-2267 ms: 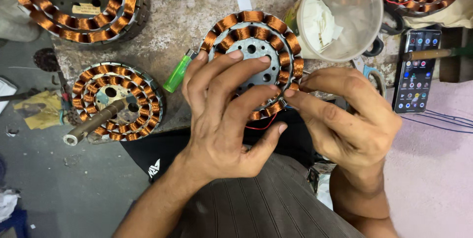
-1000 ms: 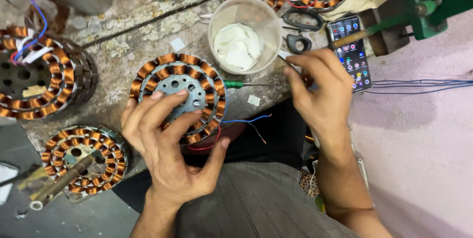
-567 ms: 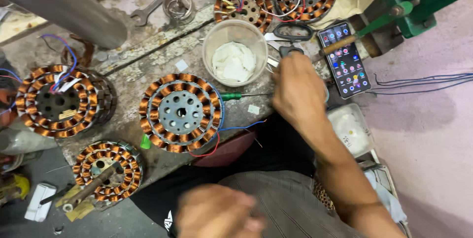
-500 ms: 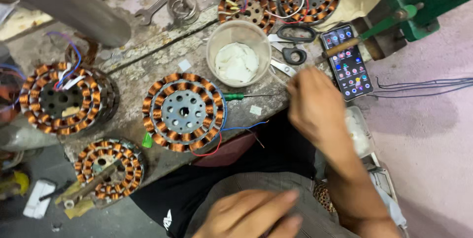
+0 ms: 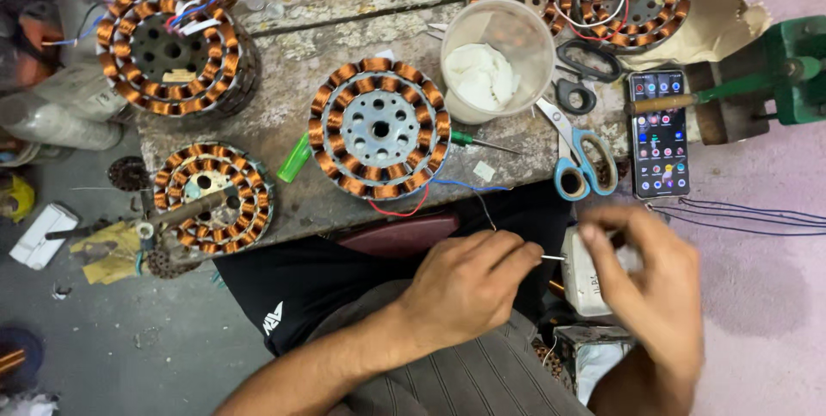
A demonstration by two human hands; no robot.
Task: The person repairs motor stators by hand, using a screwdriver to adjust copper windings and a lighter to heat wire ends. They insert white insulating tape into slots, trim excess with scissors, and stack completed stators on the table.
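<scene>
Both of my hands have come off the round copper-wound stator with the grey metal hub [image 5: 379, 129], which now sits alone near the front edge of the worn grey bench [image 5: 284, 33]; a moment ago my left hand was spread over it. Red and blue lead wires [image 5: 413, 201] trail from its front side over the bench edge toward my lap.

My left hand [image 5: 469, 283] is below the bench, thumb and forefinger pinching a thin pale wire end [image 5: 553, 257]. My right hand [image 5: 650, 283] is blurred; its fingers curl toward the same wire beside a small white box [image 5: 589, 274], and I cannot tell whether it grips anything.

As I read it, the work has shifted from holding the stator to handling a single strand of wire.

Just beside the stator lie a green lighter [image 5: 295, 158] and a green-handled screwdriver [image 5: 482, 142]. A translucent plastic tub with white wadding [image 5: 495, 63] stands behind it, blue-handled scissors [image 5: 581, 162] and a smartphone [image 5: 657, 132] towards the right edge
</scene>
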